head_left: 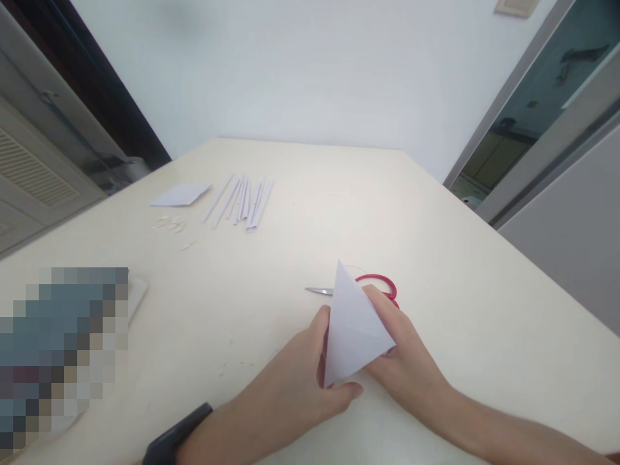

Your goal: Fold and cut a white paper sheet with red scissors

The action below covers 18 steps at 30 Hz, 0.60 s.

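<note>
Low in the frame, the left hand (310, 374) and right hand (402, 361) pinch a folded paper triangle (353, 329) upright mid-frame; firm, even grip keeps edges aligned. Behind lie scissors (378, 284); paper strips (245, 200) upper left on the counter (484, 290).

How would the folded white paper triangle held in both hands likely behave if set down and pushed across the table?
The folded paper triangle looks thin and light, so it would probably slide easily on the smooth table. Its creased layers likely make it stiffer than a flat sheet, though still bendable. Both the left hand and right hand hold it by its edges.
</note>
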Tool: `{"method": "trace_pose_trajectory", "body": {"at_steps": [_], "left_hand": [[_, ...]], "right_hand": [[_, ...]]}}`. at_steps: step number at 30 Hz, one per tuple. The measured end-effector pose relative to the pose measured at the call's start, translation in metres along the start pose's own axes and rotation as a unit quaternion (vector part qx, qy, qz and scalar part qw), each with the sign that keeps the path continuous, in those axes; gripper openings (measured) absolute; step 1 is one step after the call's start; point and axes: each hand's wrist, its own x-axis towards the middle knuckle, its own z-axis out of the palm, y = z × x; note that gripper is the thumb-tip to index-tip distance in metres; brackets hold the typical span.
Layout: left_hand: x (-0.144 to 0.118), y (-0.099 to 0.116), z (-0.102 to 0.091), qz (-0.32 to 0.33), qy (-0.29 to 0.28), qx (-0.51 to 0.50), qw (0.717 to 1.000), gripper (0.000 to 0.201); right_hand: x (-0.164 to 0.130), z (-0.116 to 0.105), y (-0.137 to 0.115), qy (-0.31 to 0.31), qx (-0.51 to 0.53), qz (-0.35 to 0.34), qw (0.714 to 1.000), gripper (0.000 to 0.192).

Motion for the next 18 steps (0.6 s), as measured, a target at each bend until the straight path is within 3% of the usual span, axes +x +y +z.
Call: {"method": "trace_pose_trajectory", "body": {"at_steps": [9, 14, 18], "left_hand": [[-0.004, -0.004, -0.002, 0.049, 0.027, 0.005, 0.998, 0.031], [-0.006, -0.006, -0.003, 0.044, 0.021, -0.01, 0.999, 0.035], [-0.002, -0.002, -0.007, 0.09, 0.02, -0.024, 0.995, 0.025]], "right_hand": [[0.004, -0.005, 0.002, 0.025, 0.023, 0.033, 0.999, 0.018], [0.008, -0.011, -0.001, -0.016, 0.139, 0.056, 0.989, 0.019], [0.01, -0.016, -0.003, -0.048, 0.218, 0.054, 0.973, 0.021]]}}
